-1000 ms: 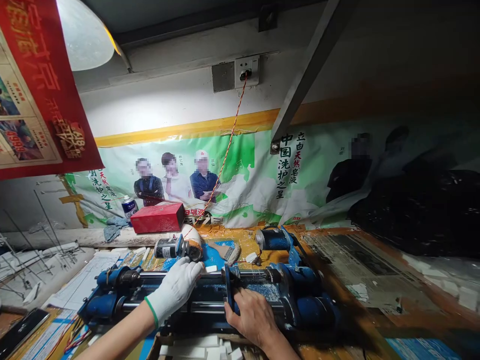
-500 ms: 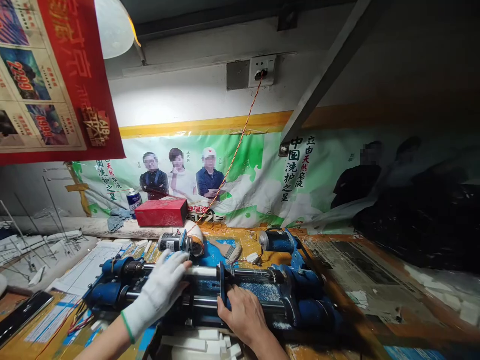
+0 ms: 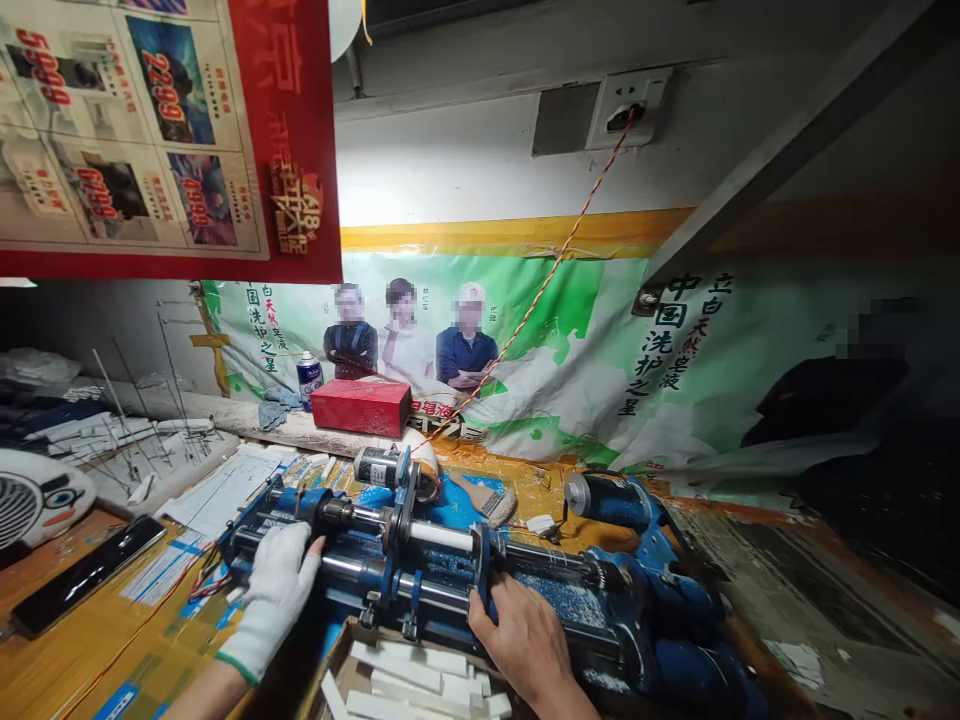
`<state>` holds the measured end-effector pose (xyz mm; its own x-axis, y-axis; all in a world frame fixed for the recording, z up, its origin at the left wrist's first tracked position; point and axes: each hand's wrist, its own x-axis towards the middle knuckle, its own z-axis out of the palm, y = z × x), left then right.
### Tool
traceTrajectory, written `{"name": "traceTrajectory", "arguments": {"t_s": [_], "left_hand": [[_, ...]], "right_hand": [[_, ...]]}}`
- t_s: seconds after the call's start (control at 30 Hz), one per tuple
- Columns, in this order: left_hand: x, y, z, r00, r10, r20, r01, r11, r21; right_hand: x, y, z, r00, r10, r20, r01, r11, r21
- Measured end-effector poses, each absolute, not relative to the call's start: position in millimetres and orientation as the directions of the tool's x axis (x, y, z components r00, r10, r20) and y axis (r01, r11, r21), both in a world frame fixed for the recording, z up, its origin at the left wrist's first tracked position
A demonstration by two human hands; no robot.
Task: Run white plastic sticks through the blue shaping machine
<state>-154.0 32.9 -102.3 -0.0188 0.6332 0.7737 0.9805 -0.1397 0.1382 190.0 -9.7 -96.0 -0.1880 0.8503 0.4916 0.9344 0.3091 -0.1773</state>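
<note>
A blue bench machine (image 3: 555, 590) with steel rods lies across the table. A short white rod (image 3: 442, 536) spans two upright blue plates on it. My right hand (image 3: 525, 635), bare, is closed at the lower part of the right blue plate (image 3: 481, 560); its fingertips are partly hidden. My left hand (image 3: 274, 590), in a white knitted glove with a green cuff, lies over the machine's left end by a blue cylinder. Its thumb stands apart from the fingers, and nothing shows in it. Below the machine, a cardboard box (image 3: 341, 645) holds several white square strips (image 3: 427, 680).
Behind the machine are a brush (image 3: 487, 500), a motor (image 3: 611, 497), a red box (image 3: 361, 407) and a spray can (image 3: 309, 380). A phone (image 3: 86, 575), papers (image 3: 225, 490) and a white fan (image 3: 37, 500) are left. A twisted cord (image 3: 555, 265) runs to the wall socket.
My left hand has moved left and down, from over the white rod to the machine's left end. My right hand stays at the blue plate. The view has turned left and tilted down.
</note>
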Motion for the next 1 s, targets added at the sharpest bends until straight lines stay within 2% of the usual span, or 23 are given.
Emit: {"name": "traceTrajectory", "arguments": {"t_s": [0.23, 0.43, 0.6, 0.83, 0.93, 1.0], "left_hand": [[-117, 28, -110, 0.044, 0.623, 0.781, 0.978, -0.186, 0.093], [-107, 29, -106, 0.108, 0.659, 0.745, 0.985, -0.172, 0.009], [-133, 33, -107, 0.16, 0.643, 0.749, 0.978, -0.208, -0.031], [-191, 51, -110, 0.172, 0.576, 0.799, 0.982, -0.167, -0.091], [-207, 50, -111, 0.13, 0.577, 0.807, 0.988, -0.141, -0.059], [-206, 42, -108, 0.051, 0.565, 0.824, 0.991, -0.131, 0.028]], "right_hand": [[189, -9, -97, -0.191, 0.842, 0.505, 0.935, 0.313, -0.169], [191, -10, -96, -0.207, 0.843, 0.497, 0.928, 0.33, -0.173], [193, -9, -99, -0.22, 0.839, 0.497, 0.925, 0.342, -0.168], [192, -9, -100, -0.222, 0.835, 0.503, 0.931, 0.335, -0.146], [193, -9, -99, -0.229, 0.829, 0.51, 0.932, 0.338, -0.13], [193, -9, -99, -0.227, 0.827, 0.514, 0.935, 0.332, -0.121]]}}
